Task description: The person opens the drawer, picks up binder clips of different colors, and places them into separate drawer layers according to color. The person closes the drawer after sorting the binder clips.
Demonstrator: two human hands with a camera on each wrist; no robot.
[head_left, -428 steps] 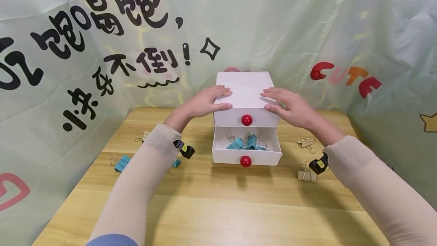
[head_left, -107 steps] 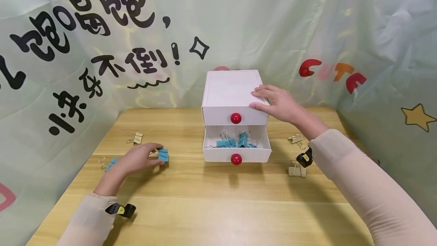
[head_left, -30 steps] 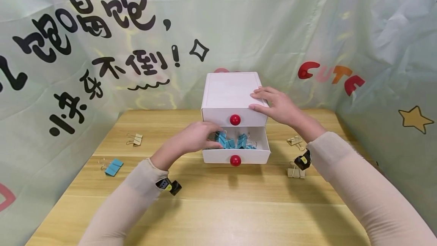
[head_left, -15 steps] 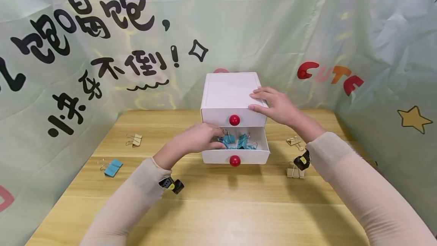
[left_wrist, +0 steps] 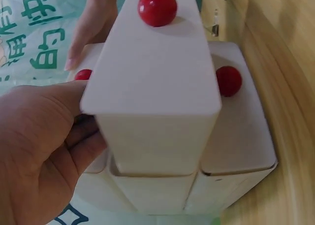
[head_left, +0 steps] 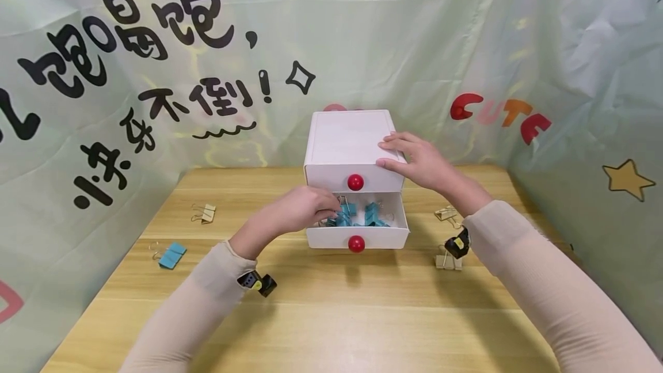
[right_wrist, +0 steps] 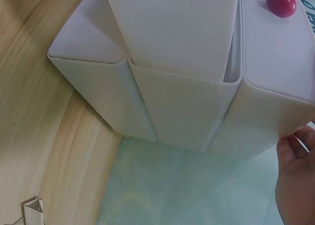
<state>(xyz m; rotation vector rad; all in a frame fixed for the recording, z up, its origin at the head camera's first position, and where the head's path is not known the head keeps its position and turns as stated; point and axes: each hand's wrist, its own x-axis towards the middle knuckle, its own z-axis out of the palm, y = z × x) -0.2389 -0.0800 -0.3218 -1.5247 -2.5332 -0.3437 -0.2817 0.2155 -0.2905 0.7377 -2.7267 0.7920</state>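
My left hand reaches over the left wall of the pulled-out drawer, which has a red knob. Its fingertips are in among blue binder clips; in the left wrist view the drawer front hides them. I cannot tell whether they pinch a clip. My right hand rests on the right front corner of the white drawer unit's top, fingers on top and thumb at the front edge. In the right wrist view, the right hand touches the top section's edge.
On the wooden table, a cream binder clip and a blue binder clip lie to the left. Two cream clips lie right, one farther back, one nearer partly behind the right wrist camera. A printed curtain stands behind.
My left hand carried a blue clip from the table into the drawer. Over the last second its fingers shifted among the clips, which moved slightly. The right hand stays on the unit's top.
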